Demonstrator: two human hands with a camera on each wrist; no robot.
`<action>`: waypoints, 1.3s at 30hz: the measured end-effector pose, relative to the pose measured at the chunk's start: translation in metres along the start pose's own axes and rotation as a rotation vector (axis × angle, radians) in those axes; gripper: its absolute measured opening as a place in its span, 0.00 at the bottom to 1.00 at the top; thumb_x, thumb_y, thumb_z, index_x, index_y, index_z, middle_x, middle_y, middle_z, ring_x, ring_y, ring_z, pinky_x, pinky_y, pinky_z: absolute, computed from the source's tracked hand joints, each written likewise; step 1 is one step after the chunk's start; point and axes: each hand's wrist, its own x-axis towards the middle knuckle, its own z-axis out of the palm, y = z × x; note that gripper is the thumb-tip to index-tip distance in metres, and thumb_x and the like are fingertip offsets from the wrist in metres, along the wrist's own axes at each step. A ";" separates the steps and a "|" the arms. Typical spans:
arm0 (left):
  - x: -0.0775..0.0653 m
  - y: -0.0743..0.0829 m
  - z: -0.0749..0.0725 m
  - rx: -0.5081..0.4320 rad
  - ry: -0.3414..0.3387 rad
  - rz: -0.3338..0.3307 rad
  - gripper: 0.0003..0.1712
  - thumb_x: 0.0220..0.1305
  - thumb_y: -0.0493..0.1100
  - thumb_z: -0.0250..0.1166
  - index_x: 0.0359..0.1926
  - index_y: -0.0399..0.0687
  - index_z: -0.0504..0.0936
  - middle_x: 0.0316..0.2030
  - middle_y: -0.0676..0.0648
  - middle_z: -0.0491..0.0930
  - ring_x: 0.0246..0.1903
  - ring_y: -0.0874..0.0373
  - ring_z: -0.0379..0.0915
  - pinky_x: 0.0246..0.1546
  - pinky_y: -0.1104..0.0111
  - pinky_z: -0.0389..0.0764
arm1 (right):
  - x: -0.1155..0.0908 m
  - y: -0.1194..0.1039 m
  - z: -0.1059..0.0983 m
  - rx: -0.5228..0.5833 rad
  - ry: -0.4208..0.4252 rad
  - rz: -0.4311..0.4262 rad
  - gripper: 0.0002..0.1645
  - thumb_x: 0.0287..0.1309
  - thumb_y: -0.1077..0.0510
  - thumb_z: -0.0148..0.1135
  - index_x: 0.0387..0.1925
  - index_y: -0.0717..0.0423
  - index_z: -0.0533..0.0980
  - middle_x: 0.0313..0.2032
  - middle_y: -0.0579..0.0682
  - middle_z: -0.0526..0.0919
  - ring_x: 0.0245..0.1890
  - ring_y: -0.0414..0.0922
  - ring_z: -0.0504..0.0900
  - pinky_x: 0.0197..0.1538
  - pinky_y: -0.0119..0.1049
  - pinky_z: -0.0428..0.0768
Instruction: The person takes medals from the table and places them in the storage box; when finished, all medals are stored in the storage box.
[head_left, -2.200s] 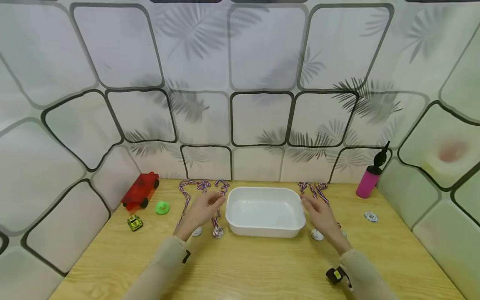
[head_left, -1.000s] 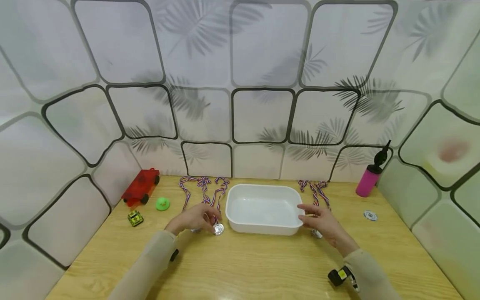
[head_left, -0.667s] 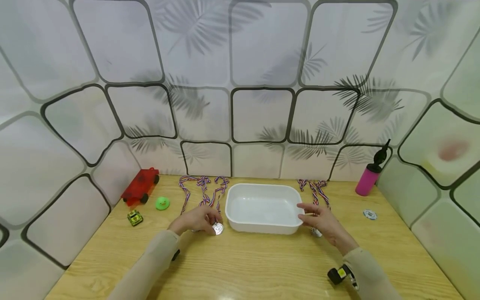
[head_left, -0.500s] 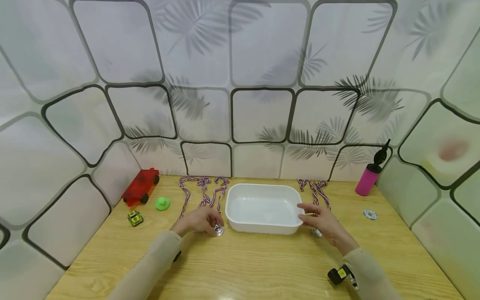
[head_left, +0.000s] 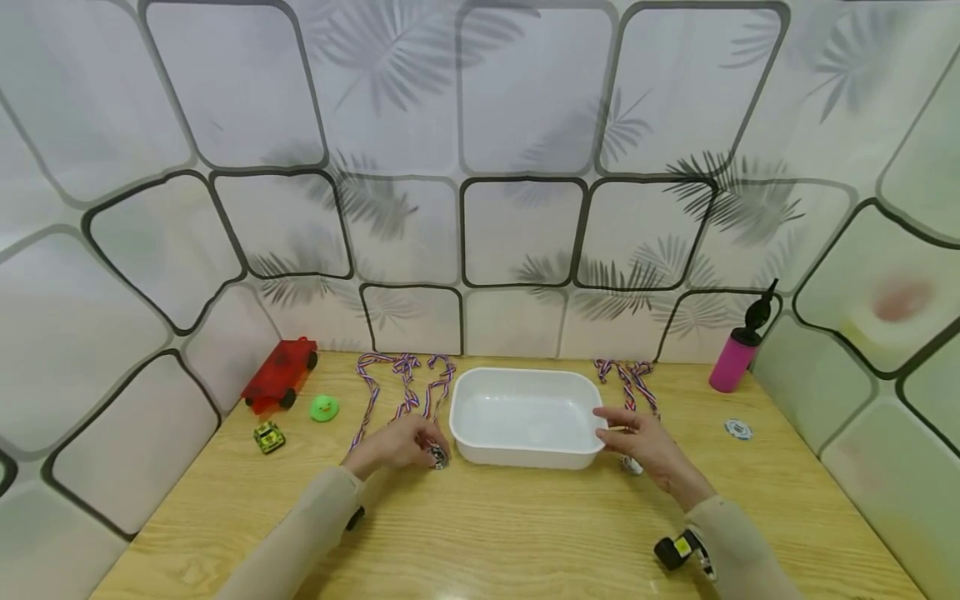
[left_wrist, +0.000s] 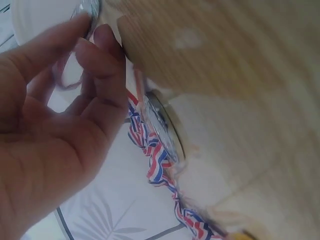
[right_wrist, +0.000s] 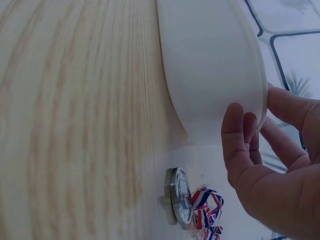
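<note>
- Near the middle of the surface sits a white tub; it stands flat with its open side up, between the two hands.
- By the tub's left end is the left hand; its thumb and fingers are nearly together and pinch a silver medal; I cannot tell if that medal touches the surface.
- Close to this hand lies a second medal; a twisty red, white and blue ribbon is beside it.
- At the tub's right end is the right hand; its fingers are bent, a little way apart, and hold the rim from both sides.
- Just below the right hand is a third medal; a striped ribbon is next to it.
- Over on the far left are a red toy car, a green duck and a small yellow car.
- Over on the far right are a pink pump with a black top and a round chip; the chip lies flat.
</note>
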 end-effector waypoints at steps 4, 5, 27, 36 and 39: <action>0.000 -0.002 -0.002 -0.079 0.039 -0.046 0.11 0.56 0.28 0.66 0.40 0.39 0.86 0.37 0.46 0.84 0.35 0.59 0.73 0.35 0.69 0.76 | 0.001 0.001 0.000 0.000 -0.003 -0.005 0.33 0.64 0.61 0.62 0.67 0.71 0.64 0.54 0.64 0.70 0.43 0.40 0.80 0.52 0.40 0.84; -0.001 -0.002 -0.003 -0.094 0.046 -0.055 0.10 0.58 0.29 0.66 0.41 0.38 0.86 0.36 0.45 0.84 0.35 0.59 0.74 0.33 0.69 0.77 | 0.001 0.001 0.000 0.003 -0.002 -0.003 0.33 0.64 0.61 0.62 0.66 0.71 0.65 0.54 0.63 0.70 0.43 0.40 0.80 0.52 0.40 0.84; 0.003 0.017 -0.037 -0.292 0.328 -0.027 0.18 0.65 0.34 0.64 0.56 0.40 0.79 0.34 0.32 0.83 0.28 0.53 0.79 0.27 0.64 0.82 | 0.001 0.002 -0.001 -0.005 0.000 0.009 0.32 0.64 0.61 0.62 0.66 0.70 0.66 0.55 0.65 0.73 0.44 0.41 0.81 0.52 0.40 0.84; 0.013 0.029 -0.054 -0.234 0.395 -0.008 0.20 0.68 0.37 0.62 0.60 0.43 0.77 0.44 0.36 0.84 0.38 0.53 0.80 0.35 0.67 0.79 | 0.000 0.000 -0.001 -0.013 -0.003 0.012 0.33 0.64 0.60 0.62 0.67 0.69 0.65 0.56 0.66 0.73 0.44 0.42 0.82 0.52 0.41 0.84; 0.018 0.037 -0.061 -0.233 0.413 0.015 0.20 0.68 0.37 0.62 0.60 0.44 0.77 0.45 0.36 0.83 0.41 0.49 0.80 0.37 0.66 0.80 | 0.000 0.000 -0.001 -0.017 -0.006 0.011 0.33 0.64 0.60 0.62 0.67 0.69 0.65 0.56 0.66 0.73 0.44 0.42 0.82 0.52 0.41 0.84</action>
